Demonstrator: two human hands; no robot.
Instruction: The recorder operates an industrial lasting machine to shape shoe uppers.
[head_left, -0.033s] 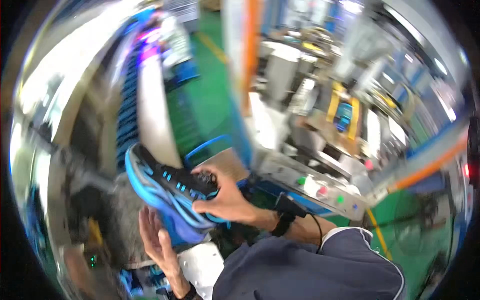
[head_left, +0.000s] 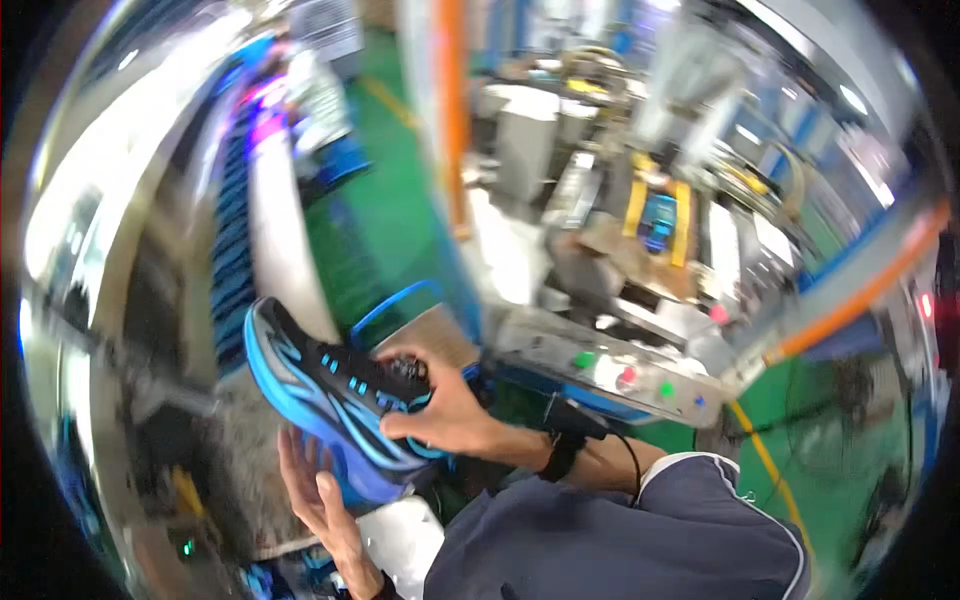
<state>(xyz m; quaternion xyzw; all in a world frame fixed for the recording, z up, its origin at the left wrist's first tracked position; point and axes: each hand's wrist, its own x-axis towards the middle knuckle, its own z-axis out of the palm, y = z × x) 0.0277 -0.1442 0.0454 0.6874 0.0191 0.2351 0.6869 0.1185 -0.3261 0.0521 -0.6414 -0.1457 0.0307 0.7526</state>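
My right hand [head_left: 447, 410] grips a black and blue sneaker [head_left: 350, 385] near its ankle opening, thumb on the near side and fingers over the top. The shoe is held tilted, its toe pointing up and to the left, with the thick light-blue and violet sole facing me. Just below the sole is my left hand [head_left: 328, 510], its fingers stretched out and thumb apart. Whether its fingertips touch the sole I cannot tell.
A conveyor with a dark ribbed strip [head_left: 232, 240] and a white edge [head_left: 285, 235] runs away at left. At right stands a machine with a button panel [head_left: 610, 370] and a blue piece [head_left: 660, 222] between yellow bars. An orange-edged post [head_left: 452, 120] rises between them.
The surroundings have slid a little to the left in the picture. My right hand keeps its hold on the sneaker, and my left hand stays beneath it.
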